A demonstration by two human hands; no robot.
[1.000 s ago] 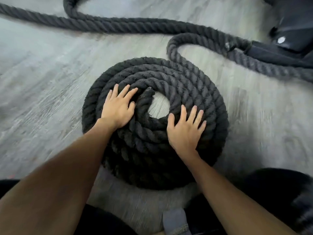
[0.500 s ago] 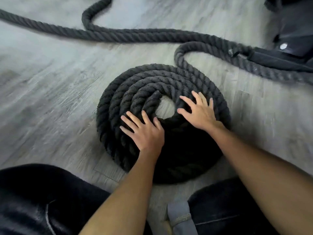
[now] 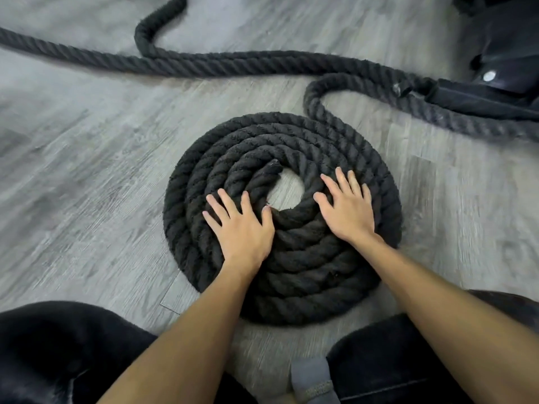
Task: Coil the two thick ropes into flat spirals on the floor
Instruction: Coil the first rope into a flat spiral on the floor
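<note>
A thick black rope lies wound into a flat spiral (image 3: pixel 291 275) on the grey floor, with a small bare gap at its centre. My left hand (image 3: pixel 242 228) presses flat on the spiral's left inner turns, fingers spread. My right hand (image 3: pixel 348 209) lies flat on the right inner turns, fingers apart too. The spiral's outer turn leaves at the top right as a loose tail (image 3: pixel 379 103) that curves right toward a black anchor. A second rope (image 3: pixel 204 64) runs uncoiled across the floor behind the spiral.
A black anchor base (image 3: pixel 501 68) with a strap (image 3: pixel 478 99) stands at the top right. My knees in dark trousers (image 3: pixel 58 351) frame the bottom edge, with a grey sock (image 3: pixel 312 380) between them. Grey wood-look floor (image 3: pixel 87 170) lies to the left.
My left hand has slid from the spiral's upper left down to its lower left, and my right hand moved up the right side. The view shifted and the spiral appears turned.
</note>
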